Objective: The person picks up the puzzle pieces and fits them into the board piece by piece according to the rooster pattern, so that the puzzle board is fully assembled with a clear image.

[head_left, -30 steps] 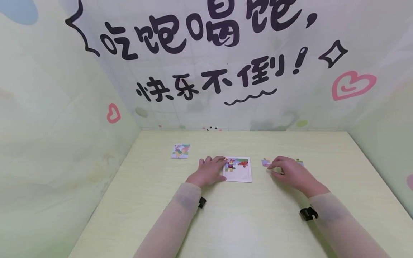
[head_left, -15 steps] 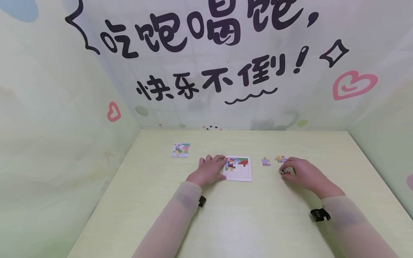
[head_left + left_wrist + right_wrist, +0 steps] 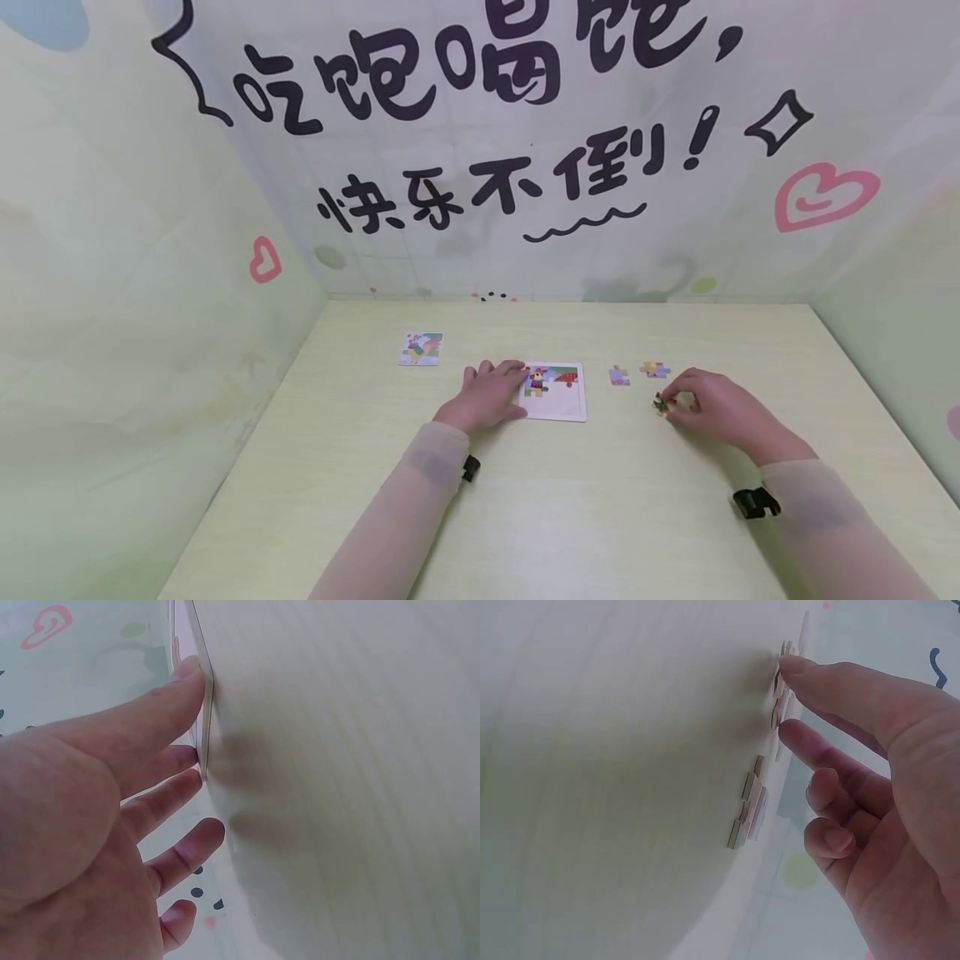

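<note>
the left hand (image 3: 483, 398), fingers spread, touches the puzzle board (image 3: 564, 407) at its nine o'clock edge. at the board's three o'clock, the right hand (image 3: 716, 406) pinches a puzzle piece (image 3: 661, 405); from that, a purple piece (image 3: 618, 377) lies on the surface (image 3: 555, 500) at ten o'clock, some orange-and-purple puzzle (image 3: 656, 370) at twelve.

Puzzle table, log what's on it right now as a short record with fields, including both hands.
Surface: pale table
Puzzle board: partly filled; pieces along the top and upper left, lower part bare
Left hand: thumb and fingers at the board's left edge
Right hand: pinches a dark multicoloured piece; lifted or not, cannot tell
Loose pieces: a purple piece and an orange-and-purple cluster, right of the board
Picture card: flat, left of the board
</note>
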Available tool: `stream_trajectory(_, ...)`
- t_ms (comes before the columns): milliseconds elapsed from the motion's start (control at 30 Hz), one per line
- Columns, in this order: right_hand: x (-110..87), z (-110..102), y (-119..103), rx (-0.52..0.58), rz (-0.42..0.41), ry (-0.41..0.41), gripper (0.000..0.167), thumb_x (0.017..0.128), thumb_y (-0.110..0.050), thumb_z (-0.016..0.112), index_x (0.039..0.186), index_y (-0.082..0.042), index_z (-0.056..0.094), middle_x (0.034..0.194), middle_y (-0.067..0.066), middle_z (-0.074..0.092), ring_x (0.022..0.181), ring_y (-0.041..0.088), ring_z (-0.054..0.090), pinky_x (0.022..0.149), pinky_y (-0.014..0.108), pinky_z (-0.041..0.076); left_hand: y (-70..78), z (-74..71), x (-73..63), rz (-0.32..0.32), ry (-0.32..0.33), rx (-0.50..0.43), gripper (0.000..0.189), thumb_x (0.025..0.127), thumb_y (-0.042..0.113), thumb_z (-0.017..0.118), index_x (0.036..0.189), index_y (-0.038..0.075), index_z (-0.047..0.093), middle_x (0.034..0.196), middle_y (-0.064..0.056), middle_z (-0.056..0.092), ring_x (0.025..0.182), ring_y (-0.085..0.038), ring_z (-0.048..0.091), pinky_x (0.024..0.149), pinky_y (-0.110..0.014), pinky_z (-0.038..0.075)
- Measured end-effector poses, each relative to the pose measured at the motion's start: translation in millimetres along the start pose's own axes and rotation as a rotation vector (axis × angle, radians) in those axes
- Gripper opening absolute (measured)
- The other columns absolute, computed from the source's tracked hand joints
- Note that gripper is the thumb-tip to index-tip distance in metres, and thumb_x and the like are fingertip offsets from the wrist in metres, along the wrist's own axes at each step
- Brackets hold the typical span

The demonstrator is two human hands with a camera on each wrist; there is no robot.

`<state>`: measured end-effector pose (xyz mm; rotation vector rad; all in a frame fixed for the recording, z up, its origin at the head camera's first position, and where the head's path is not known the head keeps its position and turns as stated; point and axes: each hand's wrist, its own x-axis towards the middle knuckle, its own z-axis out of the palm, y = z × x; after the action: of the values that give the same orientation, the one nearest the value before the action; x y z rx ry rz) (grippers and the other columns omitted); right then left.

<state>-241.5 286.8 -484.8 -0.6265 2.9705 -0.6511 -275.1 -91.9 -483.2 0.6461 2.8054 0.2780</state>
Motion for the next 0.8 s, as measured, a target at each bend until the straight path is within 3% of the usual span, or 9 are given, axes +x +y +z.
stream_trajectory(800,-1.2,3.5,1.9,-0.039,0.014,0.012,0.018,0.086,-0.014,0.081,0.103,-0.015,0.080,0.087,-0.011,0.069,0.065,0.004,0.045,0.059,0.025,0.039,0.3,0.3,0.0,-0.011,-0.006,0.007,0.075,0.095,0.046,0.071,0.160,0.025,0.040,0.169,0.007,0.032,0.134,-0.023,0.040,0.104,-0.044,0.029)
